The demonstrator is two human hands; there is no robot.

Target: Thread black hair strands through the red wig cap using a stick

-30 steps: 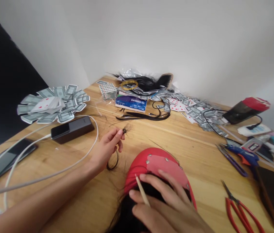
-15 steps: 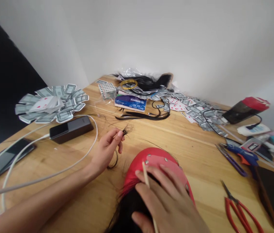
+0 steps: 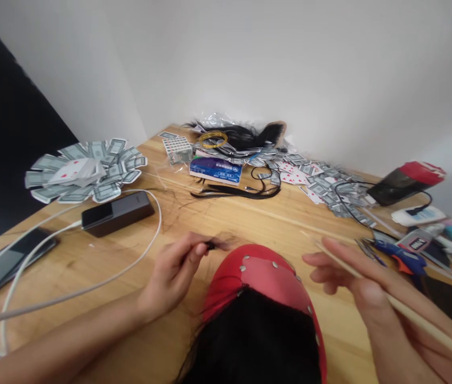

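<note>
Here's the red dome (image 3: 228, 269) on the tabletop (image 3: 206, 213), right between my two well-parted hands, its near side under black hair (image 3: 266, 341). My left hand (image 3: 176, 272) pinches a dark tuft (image 3: 210, 245) just off the dome's far left edge — and over on the right, my right hand (image 3: 381, 298) grips a pale stick (image 3: 340, 262), slanting far and leftward. Which hand is nearer — I can't tell.

The pale wooden counter (image 3: 266, 213) is being bordered at the back by a plain whitish wall (image 3: 274, 64). At far left, the view is being filled by a black expanse (image 3: 10, 122).
</note>
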